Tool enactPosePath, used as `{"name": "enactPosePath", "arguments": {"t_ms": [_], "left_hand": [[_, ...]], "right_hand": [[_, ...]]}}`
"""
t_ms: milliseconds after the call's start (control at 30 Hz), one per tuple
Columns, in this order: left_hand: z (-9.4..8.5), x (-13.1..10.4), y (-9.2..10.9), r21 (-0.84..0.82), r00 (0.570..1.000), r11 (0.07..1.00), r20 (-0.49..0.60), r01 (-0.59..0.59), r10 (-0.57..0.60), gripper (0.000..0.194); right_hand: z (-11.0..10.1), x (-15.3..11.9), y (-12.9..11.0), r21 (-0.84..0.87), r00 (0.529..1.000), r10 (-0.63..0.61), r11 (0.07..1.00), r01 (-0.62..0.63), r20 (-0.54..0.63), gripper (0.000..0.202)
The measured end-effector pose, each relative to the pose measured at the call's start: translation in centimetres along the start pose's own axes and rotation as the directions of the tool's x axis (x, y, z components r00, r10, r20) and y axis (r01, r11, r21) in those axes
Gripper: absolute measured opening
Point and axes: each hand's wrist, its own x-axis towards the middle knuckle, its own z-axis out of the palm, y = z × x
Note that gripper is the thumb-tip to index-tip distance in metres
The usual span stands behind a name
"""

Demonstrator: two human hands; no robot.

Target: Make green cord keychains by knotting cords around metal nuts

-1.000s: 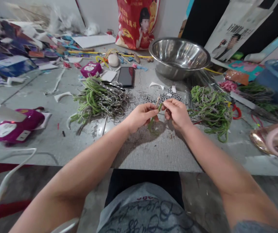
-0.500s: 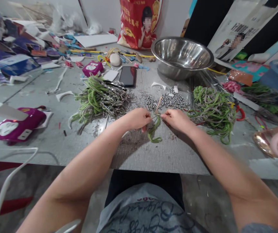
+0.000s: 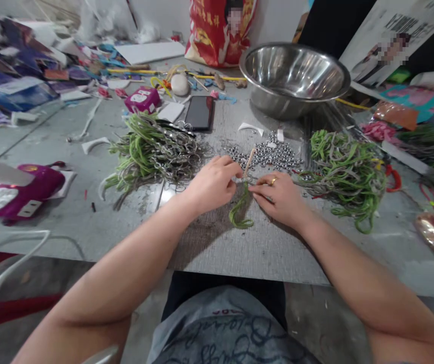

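A short green cord bundle (image 3: 240,212) lies on the table between my hands, its looped end toward me. My left hand (image 3: 217,184) is at its upper left with fingers curled; what they hold, if anything, is hidden. On the other side, my right hand (image 3: 275,194), with a ring on one finger, pinches the top of the bundle. A thin wooden stick (image 3: 249,162) slants up from that spot. Just beyond are many small silver beads (image 3: 277,155). Green and grey cords with metal chains (image 3: 152,146) are piled on the left, and more looped cords (image 3: 348,174) on the right.
A steel bowl (image 3: 295,103) stands at the back right, beside a red bag (image 3: 217,45). A dark phone (image 3: 199,114) lies behind the beads. Purple power sockets (image 3: 23,192) are at the left, with paper scraps (image 3: 19,76) behind. Red-handled scissors (image 3: 393,179) lie at the right.
The view has shifted slightly. My left hand has risen a little and turned its back upward. My right hand's fingers are more spread, while the green bundle stays between the hands.
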Motion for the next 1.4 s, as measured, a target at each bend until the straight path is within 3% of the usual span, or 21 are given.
{"name": "enactPosePath", "arguments": {"t_ms": [100, 367, 633, 933, 1167, 1400], "left_hand": [[0.7, 0.0, 0.1, -0.147, 0.99, 0.987, 0.111, -0.072, 0.089, 0.031], [1.4, 0.4, -0.2, -0.144, 0.966, 0.988, 0.243, -0.057, 0.091, 0.035], [1.3, 0.6, -0.7, -0.148, 0.97, 0.988, 0.232, -0.039, 0.073, 0.034], [1.2, 0.7, -0.4, -0.184, 0.968, 0.983, 0.242, -0.022, 0.067, 0.023], [1.1, 0.5, -0.2, -0.168, 0.956, 0.985, 0.281, -0.035, 0.082, 0.019], [0.8, 0.1, 0.1, -0.078, 0.949, 0.995, 0.306, -0.058, 0.08, 0.046]], "right_hand": [[0.0, 0.0, -0.2, 0.02, 0.999, -0.016, 1.0, 0.015, 0.05, 0.023], [-0.3, 0.0, -0.3, 0.122, 0.991, -0.08, 0.99, 0.066, 0.111, 0.022], [-0.2, -0.2, 0.0, 0.176, 0.988, -0.084, 0.983, 0.061, 0.127, 0.027], [-0.3, -0.1, -1.1, 0.226, 0.948, -0.259, 0.95, 0.216, 0.185, 0.031], [-0.3, -0.2, -1.1, 0.253, 0.94, -0.273, 0.942, 0.218, 0.204, 0.028], [-0.8, -0.1, -1.1, 0.268, 0.94, -0.277, 0.938, 0.22, 0.199, 0.024]]}}
